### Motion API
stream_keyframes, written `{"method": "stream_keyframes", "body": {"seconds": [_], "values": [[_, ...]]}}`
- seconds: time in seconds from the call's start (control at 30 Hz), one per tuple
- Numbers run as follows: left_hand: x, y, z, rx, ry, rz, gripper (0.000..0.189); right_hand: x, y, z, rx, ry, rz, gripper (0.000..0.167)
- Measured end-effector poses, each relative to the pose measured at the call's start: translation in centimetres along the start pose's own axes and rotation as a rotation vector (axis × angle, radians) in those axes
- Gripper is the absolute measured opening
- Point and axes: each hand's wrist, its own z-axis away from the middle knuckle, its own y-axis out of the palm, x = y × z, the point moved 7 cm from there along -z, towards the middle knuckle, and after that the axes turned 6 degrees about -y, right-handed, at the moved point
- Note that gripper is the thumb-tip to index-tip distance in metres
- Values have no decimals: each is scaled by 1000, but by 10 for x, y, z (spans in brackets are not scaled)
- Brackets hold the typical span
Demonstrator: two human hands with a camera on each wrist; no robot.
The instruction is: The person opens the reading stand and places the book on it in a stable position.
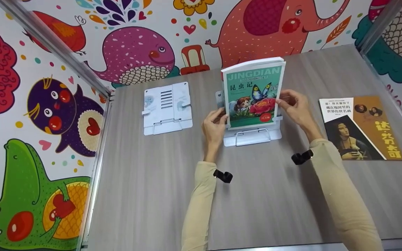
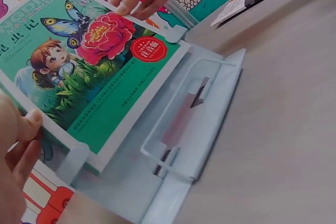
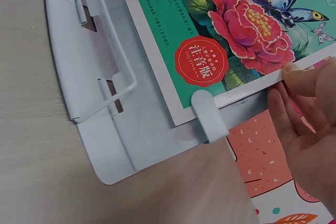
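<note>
We pinch the green JINGDIAN book (image 1: 251, 96) by its sides, left hand (image 1: 214, 127) at eight o'clock, right hand (image 1: 297, 107) at three. It sits on a white book stand (image 1: 276, 135), two clips (image 3: 208, 115) overlapping its cover. Another stand (image 1: 168, 113) lies at nine o'clock.

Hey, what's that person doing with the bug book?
A person is holding the green book against a white stand. The left hand pinches one side edge, and the right hand pinches the other. The stand's small clips seem to reach over the book's edges near its bottom corners. Neither hand has let go yet. Off to the left, a second stand has no book on it, and a brown book lies on the table at the right.
</note>
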Motion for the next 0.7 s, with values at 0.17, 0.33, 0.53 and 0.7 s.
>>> {"method": "stream_keyframes", "body": {"seconds": [0.17, 0.33, 0.53, 0.7], "values": [[8, -3, 4, -46, -3, -73, 26, -27, 4, -1, 15, 20, 46, 25], [13, -4, 7, -56, -1, -104, 27, -44, 7, 1, 18, 41, 71, 25], [22, -5, 11, -65, -25, -131, 26, -47, 11, 6, 26, 46, 105, 25], [22, -3, 12, -52, 6, -137, 24, -50, 12, 11, -21, 24, 160, 24]]}}
